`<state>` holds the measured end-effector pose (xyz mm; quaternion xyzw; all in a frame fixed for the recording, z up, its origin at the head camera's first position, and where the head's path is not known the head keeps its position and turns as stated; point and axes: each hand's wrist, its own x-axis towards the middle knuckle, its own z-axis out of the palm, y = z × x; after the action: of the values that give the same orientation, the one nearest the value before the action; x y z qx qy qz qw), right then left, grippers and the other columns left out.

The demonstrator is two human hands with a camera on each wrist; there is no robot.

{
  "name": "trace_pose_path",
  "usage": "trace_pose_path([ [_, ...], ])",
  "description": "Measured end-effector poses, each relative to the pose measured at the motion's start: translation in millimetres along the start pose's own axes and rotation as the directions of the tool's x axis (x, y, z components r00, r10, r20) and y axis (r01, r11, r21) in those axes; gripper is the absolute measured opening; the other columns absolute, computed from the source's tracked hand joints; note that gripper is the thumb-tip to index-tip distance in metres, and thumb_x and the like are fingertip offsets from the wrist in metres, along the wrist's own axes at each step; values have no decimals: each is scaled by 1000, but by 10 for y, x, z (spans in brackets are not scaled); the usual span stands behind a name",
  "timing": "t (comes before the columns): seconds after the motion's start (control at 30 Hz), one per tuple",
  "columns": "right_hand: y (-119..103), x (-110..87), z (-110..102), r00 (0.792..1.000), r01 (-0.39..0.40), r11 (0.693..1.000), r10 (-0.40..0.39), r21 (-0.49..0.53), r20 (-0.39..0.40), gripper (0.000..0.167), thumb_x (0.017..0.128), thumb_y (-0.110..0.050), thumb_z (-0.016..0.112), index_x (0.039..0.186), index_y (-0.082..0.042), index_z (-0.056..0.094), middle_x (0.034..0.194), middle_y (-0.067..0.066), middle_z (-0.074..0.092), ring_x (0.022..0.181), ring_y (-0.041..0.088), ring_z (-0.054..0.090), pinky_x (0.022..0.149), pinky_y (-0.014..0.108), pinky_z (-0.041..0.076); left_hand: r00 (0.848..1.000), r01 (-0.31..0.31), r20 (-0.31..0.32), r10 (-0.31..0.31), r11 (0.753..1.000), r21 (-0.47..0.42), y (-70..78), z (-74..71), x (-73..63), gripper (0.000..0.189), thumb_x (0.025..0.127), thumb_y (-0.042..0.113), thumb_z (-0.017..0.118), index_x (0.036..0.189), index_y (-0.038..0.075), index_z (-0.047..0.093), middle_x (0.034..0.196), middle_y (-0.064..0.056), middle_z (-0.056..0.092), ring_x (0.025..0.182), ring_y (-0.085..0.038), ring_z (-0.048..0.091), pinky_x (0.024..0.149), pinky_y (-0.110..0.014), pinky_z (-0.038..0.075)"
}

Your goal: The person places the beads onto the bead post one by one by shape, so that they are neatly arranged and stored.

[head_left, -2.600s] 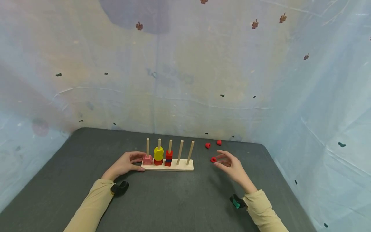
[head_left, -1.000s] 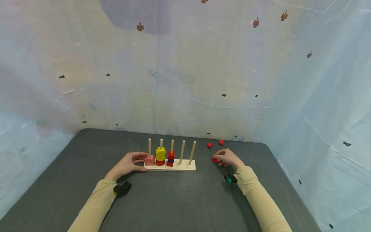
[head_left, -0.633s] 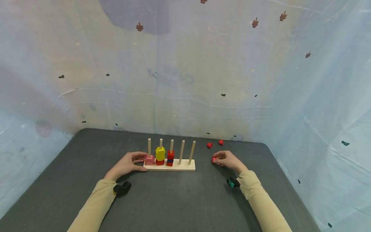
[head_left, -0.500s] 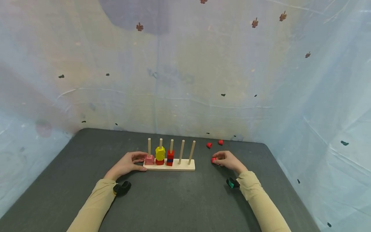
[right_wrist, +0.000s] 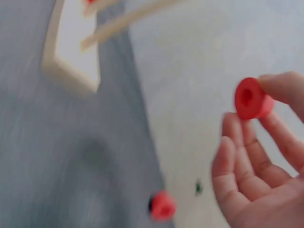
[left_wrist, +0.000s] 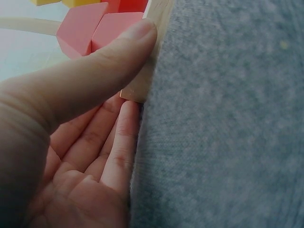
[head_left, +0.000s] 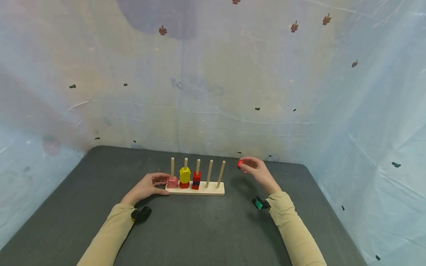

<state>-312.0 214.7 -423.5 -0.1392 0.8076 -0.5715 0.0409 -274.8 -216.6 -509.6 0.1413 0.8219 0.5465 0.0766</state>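
Note:
A pale wooden peg board [head_left: 213,190] with several upright pegs stands on the dark table. My left hand [head_left: 148,187] holds its left end, thumb [left_wrist: 140,31] along the near edge and the other fingers at the end. Threaded on the pegs are a pink block [head_left: 172,182], a yellow block [head_left: 184,175] over a red one, and a red-blue-red stack [head_left: 196,180]. To the right of the board, my right hand [head_left: 257,171] pinches a small red bead [right_wrist: 260,102] between thumb and fingers, raised above the table. The bead's round hole shows in the right wrist view.
Another red bead [right_wrist: 163,206] lies near the table's far edge, blurred in the right wrist view; the right hand covers that spot in the head view. The two rightmost pegs [head_left: 221,174] are bare. A patterned curtain [head_left: 213,92] hangs behind the dark table [head_left: 199,229].
My right hand has reached the red bead, pinched it and lifted it off the table, moving toward the far edge over the other red beads. The left hand stays on the board's end.

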Motion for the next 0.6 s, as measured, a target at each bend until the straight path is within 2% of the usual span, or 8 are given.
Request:
trace_pose_path([
  [0.13,-232,8,161,994,100,992,-96,76,-58,43,90,-32,68,125,-8,59,118,10,60,109,30,58,92,45,49,1000,-15,10,15,1000,0,1,-10,-1,72,72,23,85,133,0,54,132,-17,54,118,-31,54,99,-42,46],
  [0.27,-445,20,357,978,203,964,-191,168,-90,39,93,-22,66,126,-3,57,120,14,58,109,27,60,93,37,50,1000,-11,10,11,1000,-1,6,-18,-5,72,72,23,85,133,1,54,132,-17,55,118,-31,54,99,-42,46],
  [0.33,-522,29,450,967,251,947,-239,201,-85,35,93,-14,64,125,-1,57,121,17,57,109,26,60,95,39,50,1000,-12,8,12,1000,2,6,-19,-9,72,72,22,85,133,0,53,132,-18,54,118,-31,54,99,-41,46],
  [0.47,-631,18,600,946,323,925,-322,200,-39,33,93,-4,63,124,4,56,121,21,56,106,29,62,93,45,50,1000,-19,4,19,1000,20,11,-16,-13,72,71,20,85,133,0,53,131,-18,54,117,-31,55,97,-41,48],
  [0.6,-733,-43,702,929,361,914,-369,185,10,32,92,1,61,123,9,54,118,24,56,103,32,63,90,43,52,999,-39,8,39,998,56,30,-1,-6,71,72,21,85,132,0,54,129,-17,56,113,-29,58,94,-40,50],
])
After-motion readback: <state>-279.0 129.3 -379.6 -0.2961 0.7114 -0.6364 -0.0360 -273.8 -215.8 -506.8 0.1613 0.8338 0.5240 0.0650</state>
